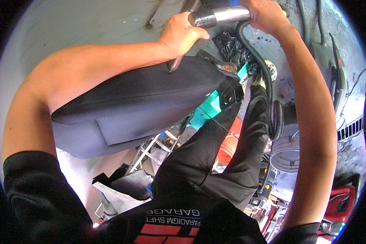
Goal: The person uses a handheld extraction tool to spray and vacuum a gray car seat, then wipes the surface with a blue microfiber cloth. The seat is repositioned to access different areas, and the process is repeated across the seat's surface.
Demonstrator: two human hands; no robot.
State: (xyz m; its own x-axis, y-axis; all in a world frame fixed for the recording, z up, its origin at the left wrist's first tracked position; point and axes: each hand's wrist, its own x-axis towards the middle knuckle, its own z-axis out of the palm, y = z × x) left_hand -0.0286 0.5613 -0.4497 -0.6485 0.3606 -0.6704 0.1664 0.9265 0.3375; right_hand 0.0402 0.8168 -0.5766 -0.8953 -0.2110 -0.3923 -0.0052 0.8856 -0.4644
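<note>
My left hand is closed around the nozzle end of a vacuum wand, its thumb sticking out. The wand is a shiny metal tube with a dark collar. Further right, my right hand grips the tube's other end, partly cut off by the top edge. Below my left hand, a flat nozzle tip meets the upper edge of a dark grey fabric seat. The seat lies tilted under my left forearm. A black ribbed hose hangs near my right hand and loops down beside my leg.
An orange bucket stands between my legs, and a grey bucket stands to their right. Turquoise material and a black plastic bag lie beyond the seat. A metal rack is below it. A red object sits at lower right.
</note>
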